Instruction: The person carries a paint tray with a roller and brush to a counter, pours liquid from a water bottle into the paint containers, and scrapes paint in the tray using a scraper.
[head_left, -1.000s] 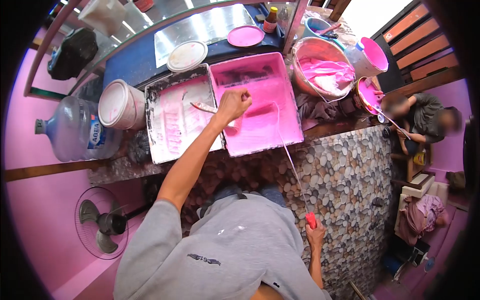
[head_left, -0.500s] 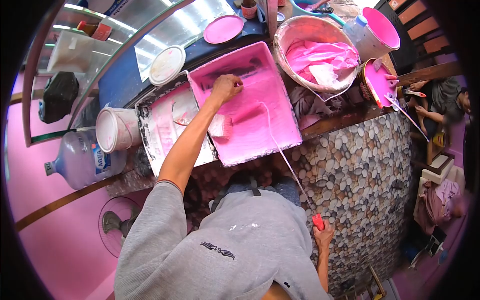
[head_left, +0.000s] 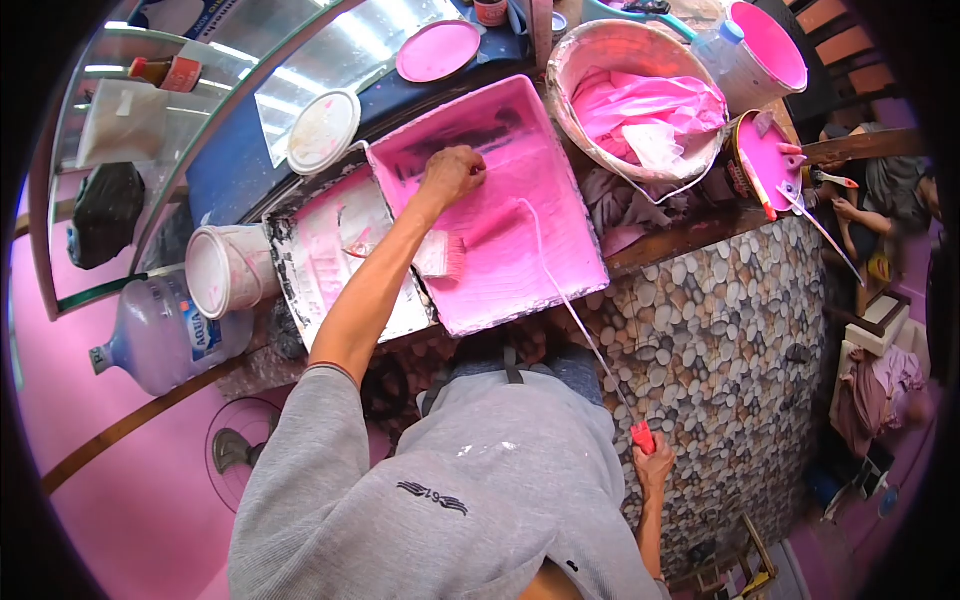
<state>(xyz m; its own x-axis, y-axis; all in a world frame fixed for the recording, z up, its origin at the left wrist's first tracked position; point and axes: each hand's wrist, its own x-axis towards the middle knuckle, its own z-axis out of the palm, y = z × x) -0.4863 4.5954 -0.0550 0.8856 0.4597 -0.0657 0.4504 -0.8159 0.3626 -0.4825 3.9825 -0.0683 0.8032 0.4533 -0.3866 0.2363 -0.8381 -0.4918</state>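
while wrapping the right grip point(head_left: 654, 464) snugly round the red handle point(head_left: 642, 436), resting the far end of the roller point(head_left: 492, 225) in the pink tray point(head_left: 588, 275), near the wide brush point(head_left: 440, 257). also holding the left grip point(head_left: 455, 176) curled above the tray; cannot tell whether around anything. judging by colour, already coated at the roller's end but not yet lifted clear, and already pink over most of the tray, except for a dark patch point(head_left: 500, 121).
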